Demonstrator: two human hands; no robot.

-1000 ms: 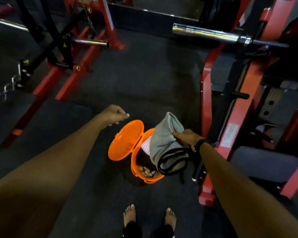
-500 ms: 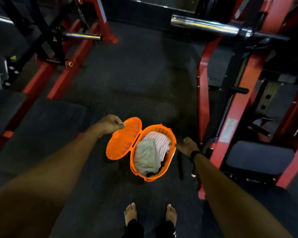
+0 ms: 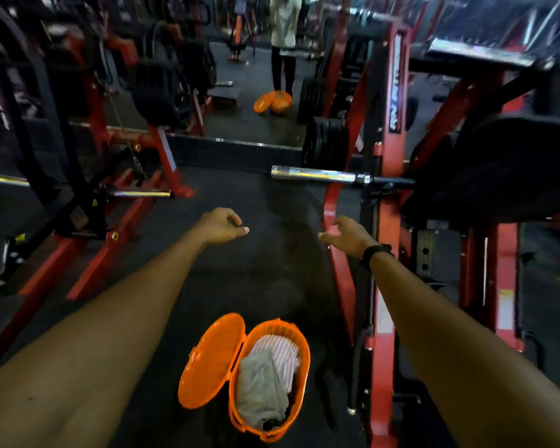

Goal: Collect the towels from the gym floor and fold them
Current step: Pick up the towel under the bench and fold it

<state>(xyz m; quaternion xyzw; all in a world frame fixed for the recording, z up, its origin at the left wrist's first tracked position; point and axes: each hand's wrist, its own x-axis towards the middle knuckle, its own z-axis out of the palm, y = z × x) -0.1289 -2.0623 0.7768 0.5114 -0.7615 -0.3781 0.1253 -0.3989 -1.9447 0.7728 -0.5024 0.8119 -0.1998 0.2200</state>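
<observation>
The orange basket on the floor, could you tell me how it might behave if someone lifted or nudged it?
The orange basket looks like thin perforated plastic, so probably light and slightly flexible. Its open lid hangs off one side and may swing or shift the balance. The grey towel and striped cloth inside are soft, adding little weight.

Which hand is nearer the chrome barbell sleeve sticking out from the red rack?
The right hand. It hangs just below the chrome barbell sleeve, near its free end. The left hand is further off, down and to the left of it.
</observation>
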